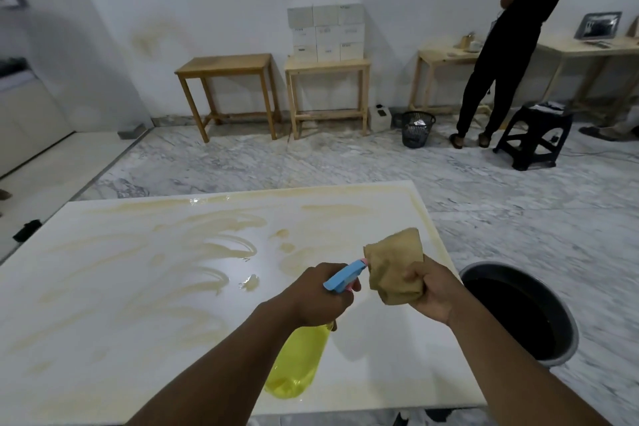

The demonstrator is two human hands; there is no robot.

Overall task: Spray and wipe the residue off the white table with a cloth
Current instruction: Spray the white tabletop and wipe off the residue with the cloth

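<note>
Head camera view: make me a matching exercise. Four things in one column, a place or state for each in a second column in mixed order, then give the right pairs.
Things
1. spray bottle
2. cloth
3. black bucket
4. white table

Places or states
A. on the floor beside the table's right edge
B. smeared with yellowish-brown streaks
C. bunched up in the right hand
D. gripped in the left hand, nozzle aimed towards the cloth

Pairs: 1-D, 2-C, 3-A, 4-B
</note>
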